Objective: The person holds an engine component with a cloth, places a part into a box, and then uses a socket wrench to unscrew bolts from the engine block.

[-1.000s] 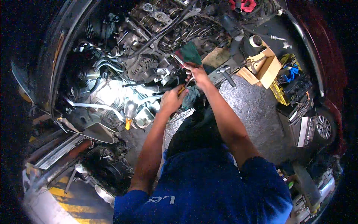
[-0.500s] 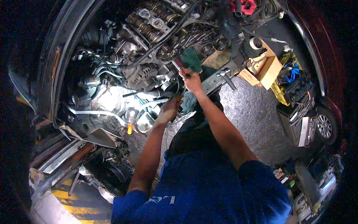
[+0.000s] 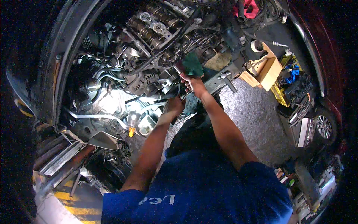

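My right hand (image 3: 195,86) is closed at the front of an opened engine (image 3: 154,33), its fingers curled round a short silvery cylindrical part (image 3: 179,69). A dark green cloth (image 3: 192,64) lies right beside those fingers. Just below and to the left, my left hand (image 3: 174,106) is closed too. A thin, slim piece shows between the two hands, but what the left fingers hold is hidden. Both hands are above a dark bluish rag (image 3: 192,102), close to the alternator (image 3: 143,84).
A bright work lamp with an orange end (image 3: 132,125) stands lower left among hoses. A T-shaped metal tool (image 3: 226,80) lies on the front crossbar (image 3: 212,86). An open cardboard box (image 3: 269,72) sits to the right, near a yellow container (image 3: 278,93) and a wheel (image 3: 325,126).
My left hand has turned slightly and come a little nearer the right one. The right hand has shifted slightly right and down, still round the silvery part. The view has moved a little.
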A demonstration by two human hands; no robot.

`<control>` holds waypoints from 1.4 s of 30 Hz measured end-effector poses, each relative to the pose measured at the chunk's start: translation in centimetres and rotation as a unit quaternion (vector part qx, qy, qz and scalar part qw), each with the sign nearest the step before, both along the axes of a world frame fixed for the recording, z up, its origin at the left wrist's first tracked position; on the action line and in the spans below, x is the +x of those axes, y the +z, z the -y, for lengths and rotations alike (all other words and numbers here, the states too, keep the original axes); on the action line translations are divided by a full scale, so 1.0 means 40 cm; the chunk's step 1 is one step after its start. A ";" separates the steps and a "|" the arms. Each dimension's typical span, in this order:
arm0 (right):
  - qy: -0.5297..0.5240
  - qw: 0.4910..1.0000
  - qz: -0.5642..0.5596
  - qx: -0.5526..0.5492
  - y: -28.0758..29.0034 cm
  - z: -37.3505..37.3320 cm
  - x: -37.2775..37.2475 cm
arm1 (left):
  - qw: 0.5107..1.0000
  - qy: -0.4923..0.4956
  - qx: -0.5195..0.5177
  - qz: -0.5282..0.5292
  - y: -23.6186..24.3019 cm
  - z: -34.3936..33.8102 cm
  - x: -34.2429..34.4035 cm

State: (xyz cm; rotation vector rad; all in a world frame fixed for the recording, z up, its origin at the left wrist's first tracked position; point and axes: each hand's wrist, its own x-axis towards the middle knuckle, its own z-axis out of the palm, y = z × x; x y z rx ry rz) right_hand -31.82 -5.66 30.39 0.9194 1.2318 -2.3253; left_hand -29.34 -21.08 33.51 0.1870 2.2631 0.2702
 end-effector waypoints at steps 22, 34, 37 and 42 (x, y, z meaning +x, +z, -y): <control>-0.001 0.991 -0.053 0.127 -0.028 0.000 0.017 | 0.921 -0.351 0.034 -0.166 -0.041 0.024 0.009; 0.084 0.956 -0.094 0.264 -0.282 0.033 0.044 | 0.982 -0.118 0.086 -0.121 -0.124 0.046 0.033; 0.029 0.983 -0.111 0.146 -0.258 0.096 0.024 | 0.957 -0.254 0.046 -0.135 -0.147 0.101 0.034; -0.017 0.974 -0.142 0.176 -0.309 0.102 0.052 | 0.921 -0.317 0.113 -0.197 -0.109 0.090 0.022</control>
